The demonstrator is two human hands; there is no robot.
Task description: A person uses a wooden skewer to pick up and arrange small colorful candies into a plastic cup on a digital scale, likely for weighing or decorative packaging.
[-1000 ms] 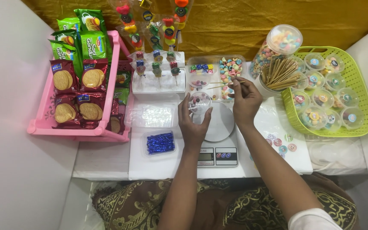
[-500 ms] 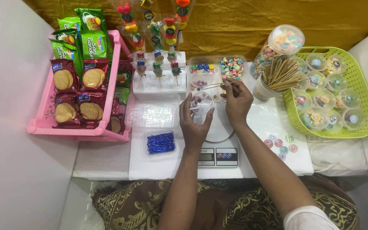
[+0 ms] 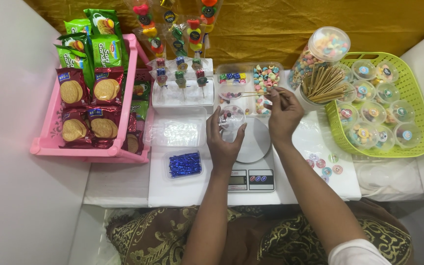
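The left hand (image 3: 225, 142) curls its fingers and thumb around a small clear cup (image 3: 231, 119), holding it over the round plate of the scale (image 3: 252, 147). The right hand (image 3: 281, 114) pinches a thin wooden skewer (image 3: 257, 92) between thumb and fingertips; the stick runs leftward from the pinch, across the clear tray (image 3: 249, 87) of coloured candies. A few small pieces seem to lie in the cup, though it is too small to be sure.

The cup sits inside the left fingers, just left of the right fingertips and below the skewer. The tray lies just beyond both hands.

Risk, as I judge it: the cup is light and its grip loose, so a nudge from the skewer could tip it and spill the pieces onto the scale. A candy could also slide off the stick's tip.

Further out, a jar of skewers (image 3: 320, 86) stands right of the right hand, then a green basket (image 3: 418, 98) of lidded cups. Left of the left hand lie a blue foil pack (image 3: 184, 164) and a pink rack (image 3: 50, 140) of biscuits.
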